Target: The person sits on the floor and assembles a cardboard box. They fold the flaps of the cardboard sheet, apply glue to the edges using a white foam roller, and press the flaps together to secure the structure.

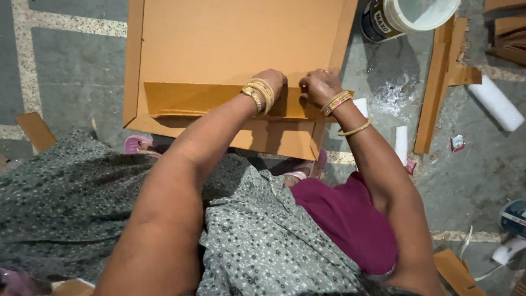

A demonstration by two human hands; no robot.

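Both hands press on the large flat brown cardboard sheet (235,38) lying on the grey floor (76,71): left hand (271,82) and right hand (318,85), fingers curled, pin down the folded near flap (197,98). That flap looks creased; the side flaps lie unfolded.

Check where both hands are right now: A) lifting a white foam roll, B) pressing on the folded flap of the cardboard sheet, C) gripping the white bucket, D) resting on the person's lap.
B: the left hand and right hand sit side by side on the folded flap of the cardboard sheet; the white bucket stands apart, untouched.
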